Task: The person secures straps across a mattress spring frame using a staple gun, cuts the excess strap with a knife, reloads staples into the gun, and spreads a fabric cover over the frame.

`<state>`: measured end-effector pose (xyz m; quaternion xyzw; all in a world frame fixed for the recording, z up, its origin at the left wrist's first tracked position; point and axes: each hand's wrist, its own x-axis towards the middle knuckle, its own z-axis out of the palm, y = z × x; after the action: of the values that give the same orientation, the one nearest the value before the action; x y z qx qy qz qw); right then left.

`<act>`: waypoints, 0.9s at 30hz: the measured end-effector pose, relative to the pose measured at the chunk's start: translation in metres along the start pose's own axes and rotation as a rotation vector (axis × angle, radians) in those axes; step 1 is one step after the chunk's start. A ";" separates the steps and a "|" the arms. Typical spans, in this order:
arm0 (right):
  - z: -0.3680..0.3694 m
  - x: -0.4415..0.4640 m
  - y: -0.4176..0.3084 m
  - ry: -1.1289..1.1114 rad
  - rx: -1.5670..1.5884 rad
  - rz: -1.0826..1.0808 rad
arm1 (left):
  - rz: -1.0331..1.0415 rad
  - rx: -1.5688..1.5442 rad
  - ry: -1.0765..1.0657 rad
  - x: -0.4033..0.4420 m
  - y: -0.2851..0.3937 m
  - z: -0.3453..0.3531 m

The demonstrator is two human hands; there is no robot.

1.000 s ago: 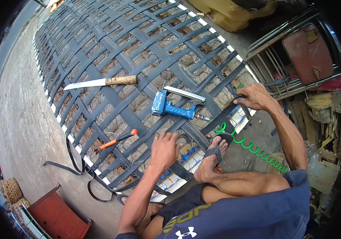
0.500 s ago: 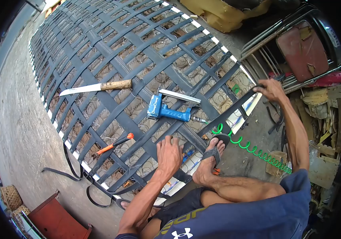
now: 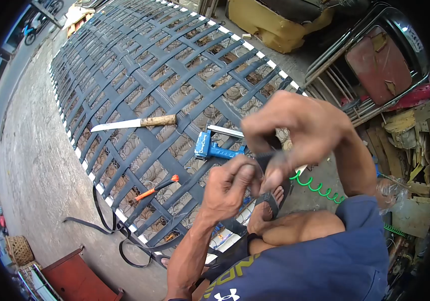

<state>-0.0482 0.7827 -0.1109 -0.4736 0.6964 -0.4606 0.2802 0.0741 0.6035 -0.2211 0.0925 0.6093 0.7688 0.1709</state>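
Left hand (image 3: 230, 186): fingers curled in, thumb folded over; nearly closed. Right hand (image 3: 302, 133): just beside left, slightly higher, fingers bent, blurred. Between both: short length of black strap (image 3: 266, 157), dark and smeared. Firmness of either grip on strap: cannot tell, contact hidden by fingers and blur.

Below hands: sandalled foot (image 3: 266, 206), at near end of long frame (image 3: 92, 177) with white-dashed edge. Across frame: black webbing (image 3: 147, 143), woven crosswise over coil springs.

On webbing, just beyond hands: blue DongCheng tool (image 3: 215, 150), lying flat, one end hidden behind right hand. Farther left: knife (image 3: 133, 123), wooden handle toward blue tool, blade pointing left. Nearer left edge: orange-and-black tool (image 3: 157, 188).

Right of foot: green coiled hose (image 3: 320, 188). Left of frame, on floor: loose strap (image 3: 88, 227), looped; then red furniture piece (image 3: 79, 276) and woven basket (image 3: 20, 250).

Far right: folding chair (image 3: 378, 65), torn reddish seat. Beyond frame's right edge: yellow-covered object (image 3: 272, 27).
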 end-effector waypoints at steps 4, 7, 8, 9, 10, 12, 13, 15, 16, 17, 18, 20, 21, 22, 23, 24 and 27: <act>0.046 0.016 0.119 0.394 0.489 0.390 | 0.062 -0.106 0.226 -0.007 -0.014 0.000; 0.085 0.026 0.126 0.520 0.305 -0.003 | 0.117 0.049 0.654 -0.002 -0.061 0.024; 0.083 0.021 0.124 0.536 0.328 0.003 | 0.210 -0.035 0.755 -0.002 -0.068 0.027; 0.069 0.018 0.103 0.414 0.476 -0.002 | 0.316 -0.047 0.695 -0.002 -0.061 0.023; 0.055 0.012 0.084 0.285 0.624 -0.004 | 0.311 -0.065 0.679 0.001 -0.036 0.030; 0.036 0.009 0.088 0.104 0.762 0.121 | 0.005 -0.257 0.345 -0.013 -0.023 0.019; 0.037 0.013 0.112 0.166 0.794 0.172 | 0.049 -0.339 0.398 -0.009 -0.015 0.022; 0.046 0.024 0.162 0.302 0.118 0.467 | 0.155 -0.462 0.487 -0.005 -0.006 0.023; 0.078 0.013 0.202 0.350 -0.425 0.261 | 0.167 -0.427 0.567 -0.004 -0.001 0.022; 0.111 -0.001 0.217 0.225 -0.587 0.420 | 0.161 -0.421 0.600 -0.005 -0.001 0.018; 0.144 -0.005 0.229 0.099 -0.578 0.619 | 0.144 -0.425 0.640 -0.006 -0.001 0.017; 0.193 -0.025 0.249 0.194 -0.644 0.486 | 0.084 -0.406 0.666 0.005 0.003 0.030; 0.189 -0.026 0.252 0.246 -0.612 0.463 | 0.050 -0.344 0.666 0.018 0.005 0.037; 0.185 -0.026 0.255 0.300 -0.578 0.439 | 0.016 -0.279 0.665 0.029 0.010 0.042; 0.178 -0.030 0.259 0.315 -0.579 0.449 | -0.008 -0.285 0.643 0.043 0.015 0.047; 0.160 -0.035 0.254 0.307 -0.467 0.416 | -0.011 -0.289 0.628 0.053 0.020 0.051; 0.089 -0.062 0.216 0.384 -0.182 0.462 | -0.356 0.020 0.375 0.078 0.030 0.056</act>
<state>-0.0369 0.8335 -0.3469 -0.2301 0.8642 -0.4017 0.1972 0.0169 0.6777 -0.1840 -0.1586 0.6447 0.7241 0.1869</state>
